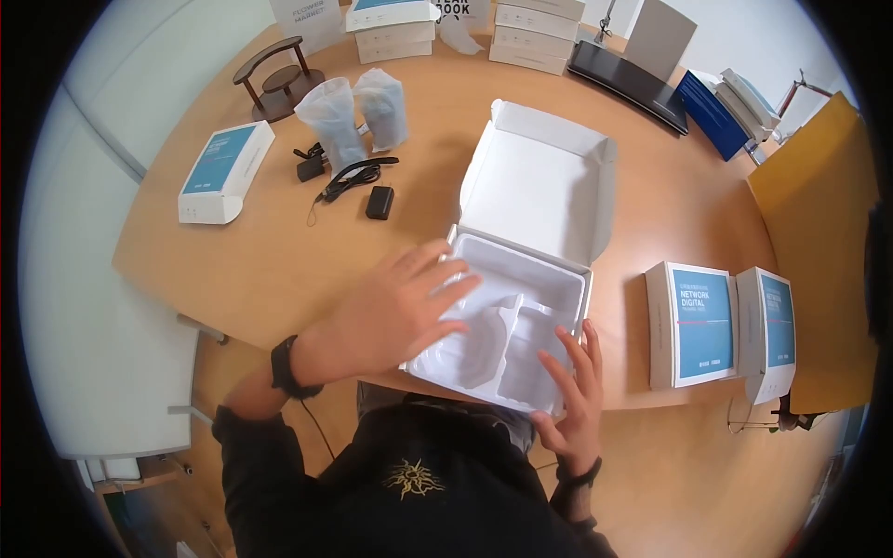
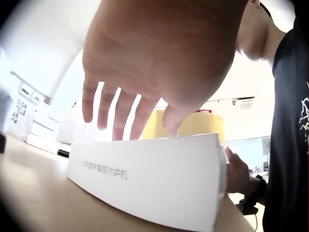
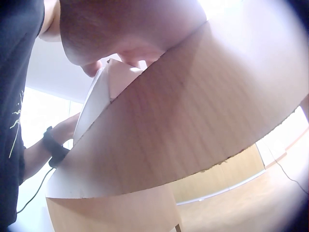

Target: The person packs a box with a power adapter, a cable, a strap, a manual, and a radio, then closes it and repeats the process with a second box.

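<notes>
A white box [image 1: 538,186] lies with its lid raised away from the body, a white plastic tray [image 1: 507,270] with moulded compartments inside it. The left hand [image 1: 386,312] is over the tray's left side, fingers spread and holding nothing; in the left wrist view this hand [image 2: 154,58] hangs above the box's printed side [image 2: 145,179]. At the box's right front corner is the right hand [image 1: 575,400], its fingers spread over the right edge and thumb near the front edge. The right wrist view shows part of the right hand [image 3: 130,34] by a box corner [image 3: 120,79], partly hidden by the tabletop.
Left of the box lie a black adapter [image 1: 379,203], a coiled black cable [image 1: 353,177], wrapped items [image 1: 383,107] and a blue-white box [image 1: 223,167]. Two blue-white boxes [image 1: 704,321] stand at the right. Behind are a wooden stand [image 1: 277,79], stacked boxes [image 1: 532,42] and a black device [image 1: 628,84].
</notes>
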`<state>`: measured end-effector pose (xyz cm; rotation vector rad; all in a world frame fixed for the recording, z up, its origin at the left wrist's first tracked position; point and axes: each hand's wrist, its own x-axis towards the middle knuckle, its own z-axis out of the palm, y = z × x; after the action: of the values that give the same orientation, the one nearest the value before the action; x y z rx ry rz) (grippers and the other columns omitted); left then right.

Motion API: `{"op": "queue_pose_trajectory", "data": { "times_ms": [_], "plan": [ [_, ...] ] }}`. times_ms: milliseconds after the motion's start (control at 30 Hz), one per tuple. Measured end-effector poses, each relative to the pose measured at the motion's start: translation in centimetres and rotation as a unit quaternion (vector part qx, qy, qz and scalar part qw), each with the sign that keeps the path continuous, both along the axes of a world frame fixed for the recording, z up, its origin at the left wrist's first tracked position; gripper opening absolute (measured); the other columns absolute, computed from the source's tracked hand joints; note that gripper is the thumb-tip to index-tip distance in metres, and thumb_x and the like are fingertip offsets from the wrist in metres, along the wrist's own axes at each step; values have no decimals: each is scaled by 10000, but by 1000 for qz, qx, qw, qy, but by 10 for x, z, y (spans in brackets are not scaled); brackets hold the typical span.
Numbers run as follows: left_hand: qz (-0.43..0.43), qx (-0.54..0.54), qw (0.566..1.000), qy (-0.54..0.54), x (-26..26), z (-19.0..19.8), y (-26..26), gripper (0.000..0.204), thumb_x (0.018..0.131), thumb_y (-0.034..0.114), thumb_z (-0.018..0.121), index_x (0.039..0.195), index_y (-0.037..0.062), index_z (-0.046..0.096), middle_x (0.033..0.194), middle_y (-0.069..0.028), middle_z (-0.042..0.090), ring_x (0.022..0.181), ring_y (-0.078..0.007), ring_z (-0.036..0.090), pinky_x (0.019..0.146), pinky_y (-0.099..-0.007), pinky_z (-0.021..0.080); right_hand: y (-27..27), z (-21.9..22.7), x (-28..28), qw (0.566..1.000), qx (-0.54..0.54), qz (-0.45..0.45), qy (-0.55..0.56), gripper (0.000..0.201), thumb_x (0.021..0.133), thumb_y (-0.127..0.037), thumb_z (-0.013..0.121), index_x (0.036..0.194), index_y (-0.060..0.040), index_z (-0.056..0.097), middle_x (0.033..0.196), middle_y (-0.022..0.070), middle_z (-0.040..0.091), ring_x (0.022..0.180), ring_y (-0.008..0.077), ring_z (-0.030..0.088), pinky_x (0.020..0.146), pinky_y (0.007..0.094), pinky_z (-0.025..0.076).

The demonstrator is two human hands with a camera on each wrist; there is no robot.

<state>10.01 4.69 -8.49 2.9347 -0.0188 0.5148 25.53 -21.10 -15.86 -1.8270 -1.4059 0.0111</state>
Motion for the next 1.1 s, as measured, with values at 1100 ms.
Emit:
{"op": "queue_pose_trajectory", "data": {
  "times_ms": [1100],
  "plan": [
    [45, -78, 996, -8, 13, -3, 11, 126, 829, 142, 791, 892, 42, 747, 908, -71, 648, 934, -257, 606, 836, -374, 482, 2, -5, 0, 998, 52, 9, 37, 828, 889, -651, 658, 1431, -28, 594, 1566, 309, 411, 1459, 527, 379, 1162, 572, 367]
  ]
}}
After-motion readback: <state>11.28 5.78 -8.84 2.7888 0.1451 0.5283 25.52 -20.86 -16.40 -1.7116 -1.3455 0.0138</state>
